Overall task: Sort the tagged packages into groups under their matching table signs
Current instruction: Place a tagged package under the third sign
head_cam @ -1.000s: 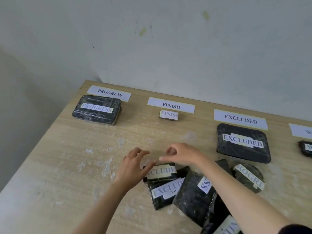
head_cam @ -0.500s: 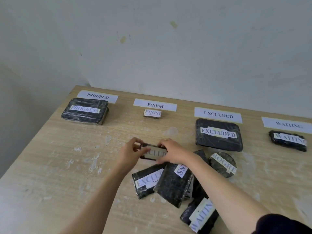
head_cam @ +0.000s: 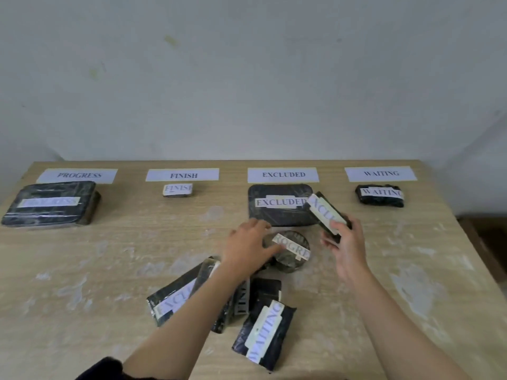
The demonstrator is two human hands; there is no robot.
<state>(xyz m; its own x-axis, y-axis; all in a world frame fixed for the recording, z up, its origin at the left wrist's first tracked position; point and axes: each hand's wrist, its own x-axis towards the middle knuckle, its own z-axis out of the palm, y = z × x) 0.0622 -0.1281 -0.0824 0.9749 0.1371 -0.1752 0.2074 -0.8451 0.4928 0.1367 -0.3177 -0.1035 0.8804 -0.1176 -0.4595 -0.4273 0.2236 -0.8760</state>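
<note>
Head view: your right hand (head_cam: 346,242) pinches a small black-wrapped package tagged EXCLUDED (head_cam: 326,213) by its near end, held tilted just right of the large EXCLUDED package (head_cam: 279,205) below the EXCLUDED sign (head_cam: 283,174). It looks light, stiff and slick in its film wrap, so grip the short edges. Its long axis runs from your fingers up and left, tag facing you. Your left hand (head_cam: 248,246) is spread loosely, fingertips touching the round PROGRESS package (head_cam: 290,249).

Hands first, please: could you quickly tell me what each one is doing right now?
Left hand: open, fingers spread over the round PROGRESS package, not gripping it.
Right hand: closed on a small EXCLUDED package.
</note>
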